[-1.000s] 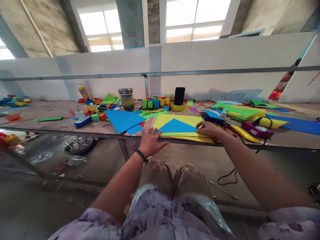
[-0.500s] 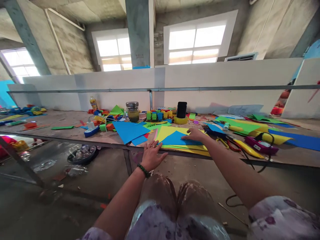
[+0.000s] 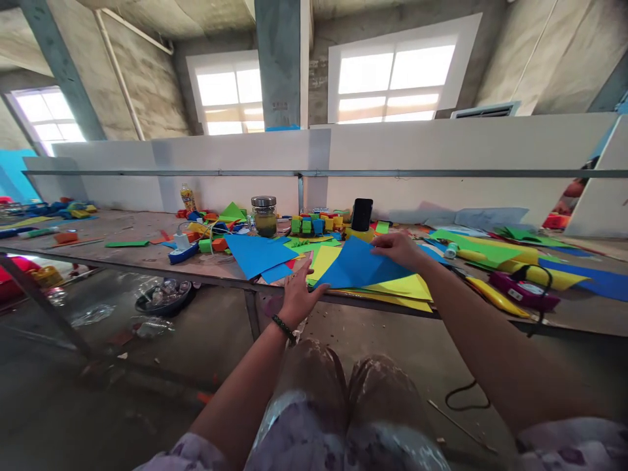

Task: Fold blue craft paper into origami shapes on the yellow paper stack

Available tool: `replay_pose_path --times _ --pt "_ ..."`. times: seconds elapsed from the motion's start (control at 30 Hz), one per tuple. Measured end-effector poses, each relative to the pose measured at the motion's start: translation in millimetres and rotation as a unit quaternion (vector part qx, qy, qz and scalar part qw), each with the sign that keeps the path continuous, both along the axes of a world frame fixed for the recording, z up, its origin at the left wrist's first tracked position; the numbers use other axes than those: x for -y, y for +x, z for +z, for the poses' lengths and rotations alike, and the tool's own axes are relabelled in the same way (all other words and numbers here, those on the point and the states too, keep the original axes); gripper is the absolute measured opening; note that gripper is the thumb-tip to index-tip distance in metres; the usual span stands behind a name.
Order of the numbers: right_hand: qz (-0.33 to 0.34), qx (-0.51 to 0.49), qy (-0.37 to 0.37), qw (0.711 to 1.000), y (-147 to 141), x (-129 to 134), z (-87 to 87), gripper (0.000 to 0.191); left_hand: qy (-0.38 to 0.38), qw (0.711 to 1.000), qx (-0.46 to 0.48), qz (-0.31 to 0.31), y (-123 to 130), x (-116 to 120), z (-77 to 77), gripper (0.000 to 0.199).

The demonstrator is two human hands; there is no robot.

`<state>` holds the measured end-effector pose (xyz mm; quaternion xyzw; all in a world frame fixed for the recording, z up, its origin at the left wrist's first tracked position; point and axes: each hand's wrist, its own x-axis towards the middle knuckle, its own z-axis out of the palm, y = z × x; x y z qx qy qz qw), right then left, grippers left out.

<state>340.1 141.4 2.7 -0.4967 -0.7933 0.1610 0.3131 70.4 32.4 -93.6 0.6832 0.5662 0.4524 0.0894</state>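
My right hand (image 3: 400, 251) pinches the top edge of a blue sheet (image 3: 360, 267), whose upper part is raised off the table. Under it lie several yellow sheets (image 3: 405, 288), some jutting past the table's front edge. My left hand (image 3: 300, 294) is at the blue sheet's lower left corner, fingers spread and thumb against or just beside that corner. Whether the thumb presses on it I cannot tell. Left of that hand is another blue sheet (image 3: 255, 254), lying partly over a smaller blue piece.
Behind the sheets stand a lidded glass mug (image 3: 265, 219), small coloured blocks (image 3: 314, 224) and a phone (image 3: 362, 214) propped upright. A power strip (image 3: 184, 252) lies left. At right are a purple device (image 3: 523, 288) with a black cable and more coloured sheets (image 3: 483, 247).
My right hand has lifted the blue sheet's upper part and closed on its edge. The yellow sheets below have shifted right. The left hand's fingers have come off the sheets and point more upward.
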Motion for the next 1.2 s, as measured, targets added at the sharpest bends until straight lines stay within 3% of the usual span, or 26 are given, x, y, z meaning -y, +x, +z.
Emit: replay_pose_path --times 0.1,0.23,0.33,0.57,0.67,0.77,0.83,0.93,1.03,1.2 --pt "0.037 -0.005 0.069 0.997 -7 25 16.8 0.027 0.037 0.999 0.003 -0.014 2 1 15.8 0.065" --pt "0.059 0.097 0.223 0.968 -14 62 28.3 0.018 0.047 0.999 -0.018 -0.022 5 12 24.9 0.065" --pt "0.086 0.128 0.221 0.963 -18 81 24.4 0.021 0.028 0.999 -0.027 -0.033 10 23 25.2 0.060" --pt "0.145 0.054 0.171 0.973 -5 103 11.5 0.021 0.012 0.991 -0.017 -0.135 3 36 40.0 0.049" --pt "0.152 0.030 0.161 0.975 13 102 6.2 0.027 0.015 0.976 -0.101 -0.190 -9 36 39.9 0.052" --pt "0.124 -0.033 0.133 0.983 31 87 -9.2 0.029 0.028 0.959 -0.189 -0.209 -12 35 29.5 0.087" --pt "0.105 -0.082 0.109 0.985 40 75 -23.0 0.034 0.030 0.951 -0.247 -0.184 -9 32 20.9 0.097" --pt "0.098 -0.135 0.038 0.985 46 61 -40.4 0.040 0.036 0.950 -0.279 -0.135 -2 21 13.9 0.065" --pt "0.091 -0.142 -0.019 0.986 49 52 -48.4 0.044 0.052 0.955 -0.269 -0.112 1 6 16.4 0.036" --pt "0.058 -0.041 0.004 0.997 65 47 -52.8 0.047 0.066 0.939 -0.326 -0.089 6 -9 22.1 0.026"
